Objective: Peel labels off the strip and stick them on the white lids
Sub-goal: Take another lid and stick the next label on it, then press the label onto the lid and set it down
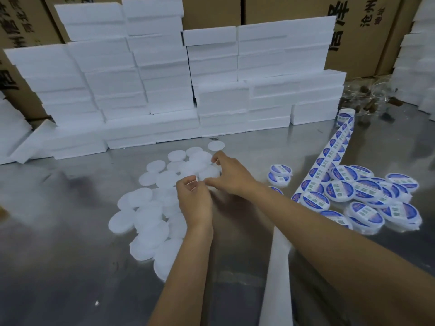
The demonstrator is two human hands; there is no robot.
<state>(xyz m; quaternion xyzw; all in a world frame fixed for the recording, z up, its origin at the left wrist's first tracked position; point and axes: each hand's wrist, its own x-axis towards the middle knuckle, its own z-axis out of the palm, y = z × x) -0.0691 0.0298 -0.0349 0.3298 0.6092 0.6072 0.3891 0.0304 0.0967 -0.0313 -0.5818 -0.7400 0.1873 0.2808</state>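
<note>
Several plain white lids (150, 209) lie in a loose overlapping spread on the metal table (70, 267). My right hand (231, 176) arches over one white lid (209, 172) at the spread's far side, thumb and fingertips on its rim. My left hand (194, 198) sits just beside it with curled fingers, a white lid edge (192, 185) showing between thumb and fingers. The label strip (329, 151) with blue round labels runs from its roll (346, 117) down toward me. The bare white backing (277, 267) trails under my right forearm.
A heap of labelled lids (367, 198) lies at the right, with two more labelled lids (280, 174) stacked near my right wrist. White foam boxes (164, 90) are stacked along the back, with cardboard cartons (211, 10) behind them. Clear jars (367, 95) lie at the back right.
</note>
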